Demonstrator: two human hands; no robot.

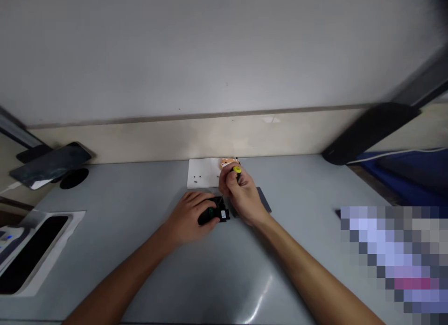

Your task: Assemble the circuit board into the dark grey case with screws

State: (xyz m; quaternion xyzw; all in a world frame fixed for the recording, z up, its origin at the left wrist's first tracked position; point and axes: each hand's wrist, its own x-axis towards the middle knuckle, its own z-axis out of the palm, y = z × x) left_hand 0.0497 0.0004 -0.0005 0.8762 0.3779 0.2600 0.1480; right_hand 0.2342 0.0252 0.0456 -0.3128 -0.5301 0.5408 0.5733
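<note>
My left hand (194,215) is wrapped round a small black device (224,215) with a white label, holding it down on the grey table. Its kind I cannot make out. In my right hand (241,192) is a screwdriver (237,170) with a yellow-capped handle; its thin shaft slants down to the device's upper part, the tip too small to see clearly. Behind both hands lies a sheet of white paper (206,168) with several tiny dark screws (195,181). An orange and white item (228,162) sits at the paper's right edge, partly covered by my right hand.
A dark grey flat piece (263,200) lies beside my right wrist. At the left are a phone on a stand (52,164), a round table hole (74,178) and a long black-topped object (35,250). A black post (371,131) stands at the back right, a pixelated area (402,264) below it.
</note>
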